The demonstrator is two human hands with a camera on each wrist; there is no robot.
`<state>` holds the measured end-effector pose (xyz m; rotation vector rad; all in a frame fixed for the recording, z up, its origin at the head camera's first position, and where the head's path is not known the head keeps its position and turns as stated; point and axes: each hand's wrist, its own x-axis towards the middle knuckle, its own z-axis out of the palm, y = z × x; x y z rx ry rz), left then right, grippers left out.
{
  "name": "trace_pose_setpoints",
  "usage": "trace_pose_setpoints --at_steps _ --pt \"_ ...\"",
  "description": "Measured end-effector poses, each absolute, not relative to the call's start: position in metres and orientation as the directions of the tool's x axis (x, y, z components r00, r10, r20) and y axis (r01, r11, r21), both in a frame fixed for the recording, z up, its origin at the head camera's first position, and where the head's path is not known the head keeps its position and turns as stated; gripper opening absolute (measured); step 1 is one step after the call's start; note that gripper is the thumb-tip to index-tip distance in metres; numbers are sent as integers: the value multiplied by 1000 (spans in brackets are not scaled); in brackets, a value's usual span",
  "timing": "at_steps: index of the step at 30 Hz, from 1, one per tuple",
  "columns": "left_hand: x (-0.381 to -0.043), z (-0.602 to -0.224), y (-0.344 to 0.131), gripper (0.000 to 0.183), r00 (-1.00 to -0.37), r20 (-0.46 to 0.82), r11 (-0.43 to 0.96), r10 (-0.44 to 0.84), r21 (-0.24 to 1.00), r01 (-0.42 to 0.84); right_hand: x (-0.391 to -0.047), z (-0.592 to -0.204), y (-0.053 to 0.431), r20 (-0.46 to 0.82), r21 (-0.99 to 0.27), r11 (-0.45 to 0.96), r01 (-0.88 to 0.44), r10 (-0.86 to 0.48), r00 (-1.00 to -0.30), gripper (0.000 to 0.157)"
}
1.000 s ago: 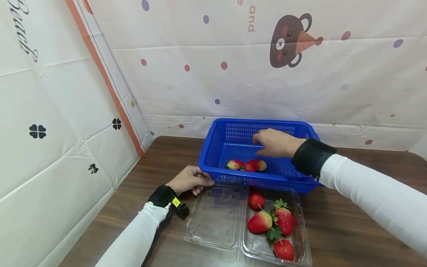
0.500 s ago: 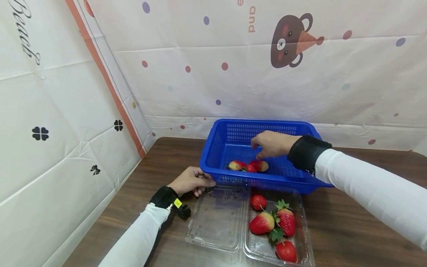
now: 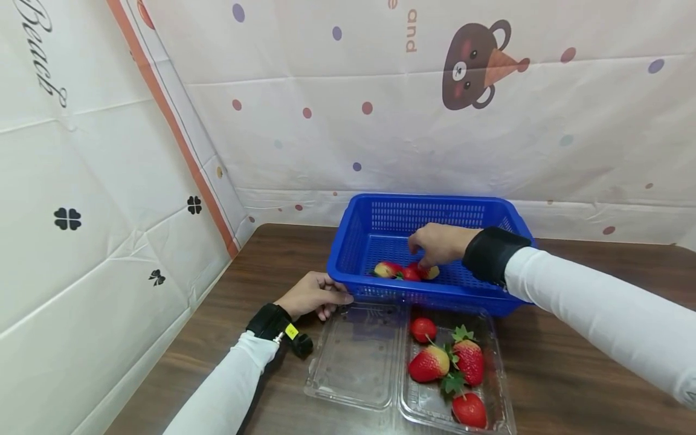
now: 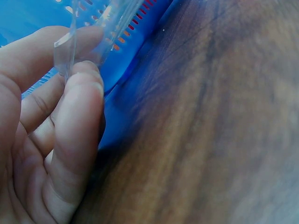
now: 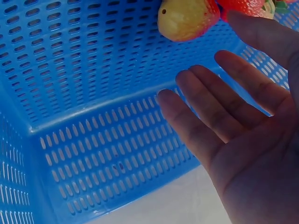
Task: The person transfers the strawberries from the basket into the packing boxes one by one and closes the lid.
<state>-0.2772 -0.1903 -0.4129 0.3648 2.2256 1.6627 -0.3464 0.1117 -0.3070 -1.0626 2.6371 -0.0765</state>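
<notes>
In basket [image 3: 467, 296] — R hand [image 3: 443, 243], relaxed, lowered to strawberries [image 3: 387, 269]; pick posn. likely reached — L hand [image 3: 311, 295] pinches lid [image 3: 356, 362].

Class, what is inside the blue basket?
Inside the basket, three strawberries show by its near wall; the right hand partly covers one, and whatever is beneath them is hidden.

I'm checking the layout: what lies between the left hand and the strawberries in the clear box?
The open clear lid lies between the left hand and those strawberries, in the head view.
</notes>
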Motion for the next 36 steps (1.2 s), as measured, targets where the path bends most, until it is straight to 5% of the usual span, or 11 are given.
trace_pose_setpoints --at_steps 22,36 --pt "-276 -410 -190 28 -909 -125 295 396 956 -3 -349 -323 108 -328 -151 699 -699 -702 -632 12" --pt "-278 -411 -189 27 -908 -124 287 401 958 -3 -349 -322 108 -346 -160 717 -679 -685 -641 15"
